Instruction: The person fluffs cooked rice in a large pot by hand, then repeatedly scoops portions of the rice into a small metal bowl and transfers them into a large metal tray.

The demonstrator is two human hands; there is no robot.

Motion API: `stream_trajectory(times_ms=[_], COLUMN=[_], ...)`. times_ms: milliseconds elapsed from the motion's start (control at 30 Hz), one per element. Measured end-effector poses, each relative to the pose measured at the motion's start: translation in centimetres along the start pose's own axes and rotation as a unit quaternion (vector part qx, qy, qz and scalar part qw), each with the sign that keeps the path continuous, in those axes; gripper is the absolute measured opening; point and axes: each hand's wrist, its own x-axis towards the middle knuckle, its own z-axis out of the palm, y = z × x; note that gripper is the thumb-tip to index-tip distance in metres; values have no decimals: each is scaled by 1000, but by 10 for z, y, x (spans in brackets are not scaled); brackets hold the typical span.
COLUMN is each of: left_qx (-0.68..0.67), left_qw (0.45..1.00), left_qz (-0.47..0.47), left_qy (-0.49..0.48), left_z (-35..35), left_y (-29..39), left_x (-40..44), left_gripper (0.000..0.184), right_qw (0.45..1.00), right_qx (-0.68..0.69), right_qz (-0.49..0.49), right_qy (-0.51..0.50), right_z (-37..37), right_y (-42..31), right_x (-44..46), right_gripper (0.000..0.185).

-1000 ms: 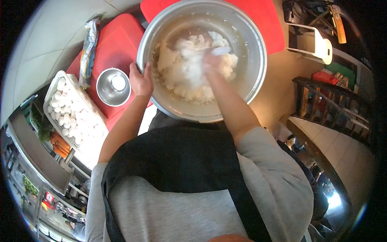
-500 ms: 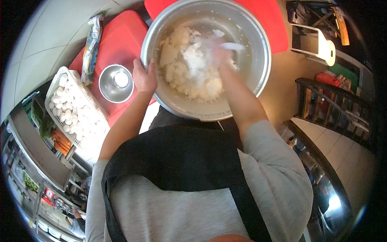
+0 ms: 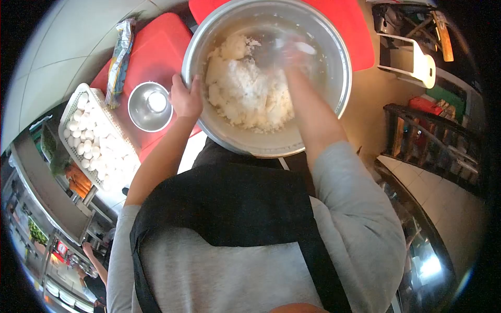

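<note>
A large metal bowl (image 3: 318,122) holds a heap of crumbly white and pale yellow food (image 3: 248,94). My left hand (image 3: 187,98) grips the bowl's left rim, thumb and fingers on either side of the edge. Inside the bowl, at the upper right of the heap, my right hand (image 3: 296,58) is smeared by motion. A white, blade-like tool (image 3: 306,48) sticks out to the right of that hand; its grip on the tool is blurred. Left of the bowl, a small metal bowl (image 3: 148,121) with a bright white spot inside rests on a red surface (image 3: 156,47).
A white basket of eggs (image 3: 121,130) stands at the left, beside a long printed packet (image 3: 120,62). Carrots (image 3: 78,181) lie lower left. A white stool (image 3: 424,65) and a dark slatted rack (image 3: 433,141) are at the right. A person's arm (image 3: 96,263) shows at the lower left.
My right hand has moved rightward in the bowl with the white tool, off the middle of the heap. My left hand stays on the rim. Another person's arm has come further into view at lower left.
</note>
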Motion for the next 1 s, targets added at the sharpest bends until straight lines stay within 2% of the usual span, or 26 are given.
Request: stream_trajectory(times_ms=[100, 167, 200, 300, 400, 433, 467, 533, 567, 600, 633, 700, 733, 800, 833, 1000], left_qx=[8, 9, 7, 9, 13, 15, 14, 9, 1, 7, 15, 30, 27, 13, 18, 6], left_qw=[1000, 1000, 1000, 1000, 1000, 1000, 1000, 1000, 1000, 1000, 1000, 999, 1000, 1000, 1000, 1000], left_qz=[-12, -8, -1, 4, 0, 1, 0, -4, -5, -8, -11, -16, -12, -7, -4, 2], left_qy=[-8, -2, 2, 1, 5, 10, 12, 11, 5, 8, 11, 8, 8, 12, 7, -6], left_z=[-2, -2, -1, -2, -2, -2, -3, -3, -3, -2, 0, -1, -2, -2, -3, -1], left_y=[5, 6, 4, 5, 6, 6, 7, 8, 8, 7, 5, 4, 3, 5, 3, -11], left_x=[-3, 0, 1, -3, -5, -3, -1, -3, -4, -4, -4, -2, -2, -2, -2, -2], left_gripper=[36, 36, 36, 36, 36, 36, 36, 36, 37, 37, 38, 40, 40, 40, 40, 39], right_qw=[970, 979, 980, 986, 951, 957, 988, 990, 994, 959, 870, 918, 922, 867, 795, 764], right_qx=[-107, 159, 184, 111, 177, 154, -87, -111, 71, 251, 380, 328, 306, 395, 502, 479], right_qz=[-190, -116, -53, 114, 245, 244, 124, -37, 47, 124, 314, 160, 128, 112, 130, 198], right_qy=[-105, -57, -45, 40, 67, 40, -30, -76, -69, -34, -14, -153, -200, -283, -315, -385], right_z=[47, 35, 2, -82, -92, -87, -85, -68, -49, -29, -5, 31, 39, 46, 47, 8], right_y=[10, 53, 44, 55, 119, 128, 82, 79, 66, 52, -4, -16, -30, -57, -63, -40], right_x=[-50, -35, -26, -27, -78, -90, -89, -80, -61, -41, -26, -21, -33, -78, -99, -90], right_gripper=[30, 25, 23, 19, 16, 16, 17, 24, 28, 32, 33, 26, 23, 21, 16, 7])
